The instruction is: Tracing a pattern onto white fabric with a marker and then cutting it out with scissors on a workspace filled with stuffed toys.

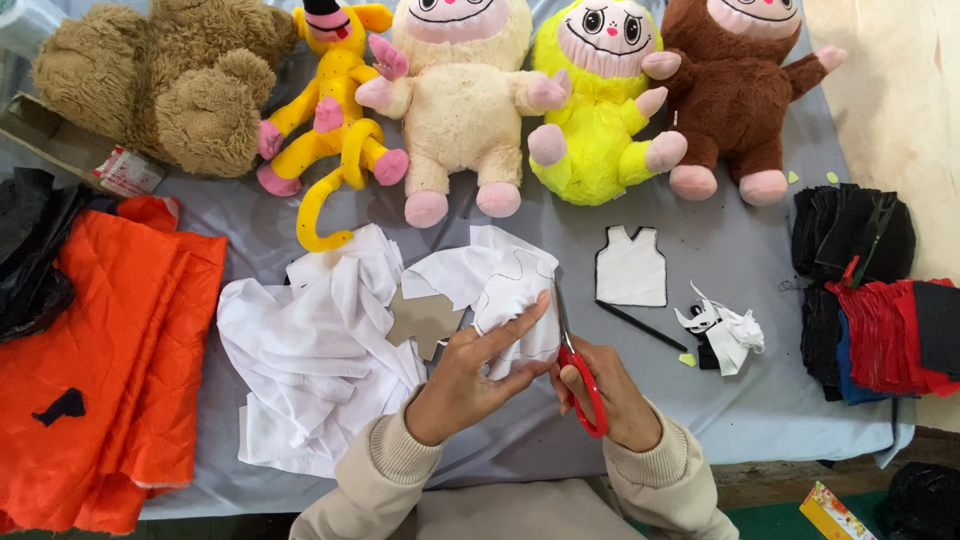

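We pinch the white fabric in our left hand; our right hand grips the red scissors, cutting its drawn outline. One finished vest piece lies at two o'clock; outline largely uncut

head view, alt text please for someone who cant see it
A left hand holds white fabric while the right hand cuts it with red scissors. Five plush toys line the grey table; orange cloth lies left.
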